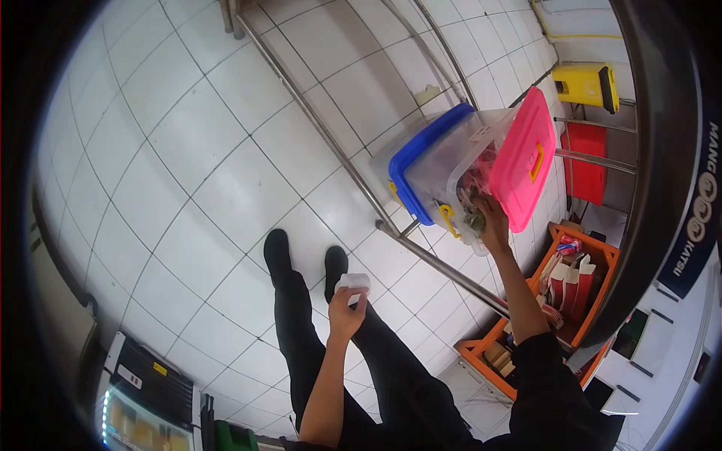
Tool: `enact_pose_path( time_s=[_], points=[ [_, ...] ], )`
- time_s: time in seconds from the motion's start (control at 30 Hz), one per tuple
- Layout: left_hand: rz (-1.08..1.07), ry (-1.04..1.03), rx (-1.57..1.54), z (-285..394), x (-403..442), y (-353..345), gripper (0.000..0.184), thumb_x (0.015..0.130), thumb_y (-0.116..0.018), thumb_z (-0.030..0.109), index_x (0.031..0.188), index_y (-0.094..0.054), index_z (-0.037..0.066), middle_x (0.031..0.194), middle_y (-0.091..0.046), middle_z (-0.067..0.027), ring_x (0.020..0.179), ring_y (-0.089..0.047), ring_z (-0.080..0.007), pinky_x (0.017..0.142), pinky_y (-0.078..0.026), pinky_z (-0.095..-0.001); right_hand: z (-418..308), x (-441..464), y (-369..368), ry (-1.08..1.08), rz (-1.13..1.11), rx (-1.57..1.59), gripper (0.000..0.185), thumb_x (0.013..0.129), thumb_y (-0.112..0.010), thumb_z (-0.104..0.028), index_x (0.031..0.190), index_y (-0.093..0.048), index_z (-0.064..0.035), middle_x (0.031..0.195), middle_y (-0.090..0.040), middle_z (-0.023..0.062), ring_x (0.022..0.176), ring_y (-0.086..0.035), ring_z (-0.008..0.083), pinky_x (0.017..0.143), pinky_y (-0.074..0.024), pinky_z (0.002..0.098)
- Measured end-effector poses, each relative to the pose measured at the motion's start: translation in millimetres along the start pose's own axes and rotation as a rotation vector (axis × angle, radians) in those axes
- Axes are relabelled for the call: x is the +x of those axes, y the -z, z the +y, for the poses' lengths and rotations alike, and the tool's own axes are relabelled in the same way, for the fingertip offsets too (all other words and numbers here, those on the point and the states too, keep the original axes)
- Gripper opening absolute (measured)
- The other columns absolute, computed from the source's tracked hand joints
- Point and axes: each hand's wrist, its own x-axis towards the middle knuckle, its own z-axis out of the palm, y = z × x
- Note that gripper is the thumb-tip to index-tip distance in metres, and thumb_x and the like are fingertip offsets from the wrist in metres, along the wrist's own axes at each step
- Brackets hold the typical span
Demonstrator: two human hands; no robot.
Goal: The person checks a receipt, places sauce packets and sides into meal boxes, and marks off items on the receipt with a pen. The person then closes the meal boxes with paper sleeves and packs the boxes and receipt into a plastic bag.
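My left hand is closed on a small whitish, see-through plastic tub, held above my legs and shoes. My right hand reaches to the open front corner of a clear plastic storage box. Its fingers are curled around something greenish in what looks like clear plastic; the kind is not clear. The box's pink lid is tilted up on its far side, beside my right hand. Reddish and dark contents show only partly inside the box.
Another box with a blue lid sits against the clear one. A metal rail runs in front of them. An orange crate with cartons stands to the right, below a yellow container. A lit display case is at lower left.
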Motion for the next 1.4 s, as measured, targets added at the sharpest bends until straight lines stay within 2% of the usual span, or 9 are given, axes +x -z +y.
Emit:
enact_pose_path(
  time_s=[0.3,0.6,0.7,0.83,0.9,1.03,1.27,1.33,1.4],
  points=[
    [-0.003,0.109,0.064,17,-45,28,0.015,0.086,-0.069,0.013,0.099,-0.076,0.013,0.087,-0.064,-0.0101,0.081,-0.066,-0.0235,0.069,-0.048,-0.0295,-13,-12,50,-0.214,0.379,0.101,0.029,0.082,-0.069,-0.009,0.111,-0.065,-0.0050,0.115,-0.064,0.0174,0.107,-0.062,0.0316,0.090,-0.0498,0.0383],
    [0.060,0.094,-0.039,52,-77,69,0.020,0.097,-0.064,0.021,0.114,-0.071,0.014,0.110,-0.063,-0.0039,0.096,-0.062,-0.0153,0.076,-0.050,-0.0262,28,-44,37,-0.655,0.693,0.569,0.041,0.094,-0.066,-0.023,0.125,-0.061,0.0029,0.130,-0.060,0.0171,0.122,-0.055,0.0255,0.103,-0.0414,0.0364],
    [0.062,0.024,-0.193,92,-74,68,0.032,0.101,-0.057,0.026,0.129,-0.063,0.013,0.120,-0.061,-0.0015,0.108,-0.054,-0.0137,0.092,-0.042,-0.0320,-47,-66,32,-0.681,0.445,0.804,0.053,0.092,-0.069,-0.019,0.137,-0.050,0.0015,0.137,-0.054,0.0149,0.127,-0.050,0.0230,0.107,-0.0382,0.0345],
    [-0.013,0.246,-0.574,191,-88,105,0.068,0.099,-0.033,0.063,0.150,-0.040,0.018,0.155,-0.031,-0.0035,0.141,-0.024,-0.0308,0.109,-0.026,-0.0623,-226,-57,96,-0.694,0.497,1.374,0.072,0.090,-0.070,-0.009,0.149,-0.032,0.0004,0.141,-0.045,0.0119,0.125,-0.048,0.0233,0.106,-0.0397,0.0344],
    [-0.038,0.190,-0.723,231,-106,130,0.073,0.098,-0.031,0.066,0.152,-0.036,0.017,0.156,-0.030,-0.0077,0.140,-0.026,-0.0350,0.110,-0.024,-0.0645,-287,-62,128,-0.772,0.374,1.596,0.073,0.088,-0.072,-0.009,0.149,-0.033,-0.0006,0.139,-0.047,0.0114,0.124,-0.049,0.0222,0.105,-0.0415,0.0357],
    [-0.161,0.053,-0.924,273,-138,161,0.088,0.096,-0.023,0.072,0.155,-0.027,0.006,0.154,-0.035,-0.0167,0.139,-0.036,-0.0378,0.118,-0.025,-0.0447,-343,-68,212,-0.630,0.257,1.571,0.078,0.087,-0.073,-0.011,0.150,-0.029,-0.0043,0.137,-0.048,0.0097,0.124,-0.049,0.0219,0.102,-0.0439,0.0354],
    [-0.317,0.064,-0.966,346,-151,189,0.092,0.090,-0.033,0.077,0.154,-0.031,0.011,0.161,-0.015,-0.0067,0.148,-0.012,-0.0347,0.107,-0.025,-0.0736,-235,-85,397,-0.724,0.552,1.853,0.042,0.090,-0.069,-0.028,0.124,-0.059,-0.0065,0.110,-0.065,0.0065,0.099,-0.063,0.0199,0.086,-0.0532,0.0375],
    [-0.275,0.072,-0.934,368,-139,188,0.090,0.090,-0.034,0.076,0.153,-0.033,0.012,0.160,-0.018,-0.0073,0.147,-0.014,-0.0351,0.108,-0.027,-0.0714,-177,-92,436,-0.719,0.870,1.865,0.033,0.090,-0.069,-0.033,0.111,-0.065,-0.0080,0.101,-0.064,0.0037,0.089,-0.063,0.0168,0.079,-0.0532,0.0348],
    [-0.255,0.061,-0.917,384,-116,186,0.088,0.091,-0.036,0.075,0.152,-0.035,0.013,0.159,-0.020,-0.0067,0.146,-0.016,-0.0350,0.108,-0.029,-0.0692,-88,-91,430,-0.742,1.021,1.664,0.042,0.091,-0.070,-0.023,0.126,-0.060,-0.0031,0.117,-0.064,0.0058,0.107,-0.060,0.0183,0.095,-0.0471,0.0337]
  ],
)
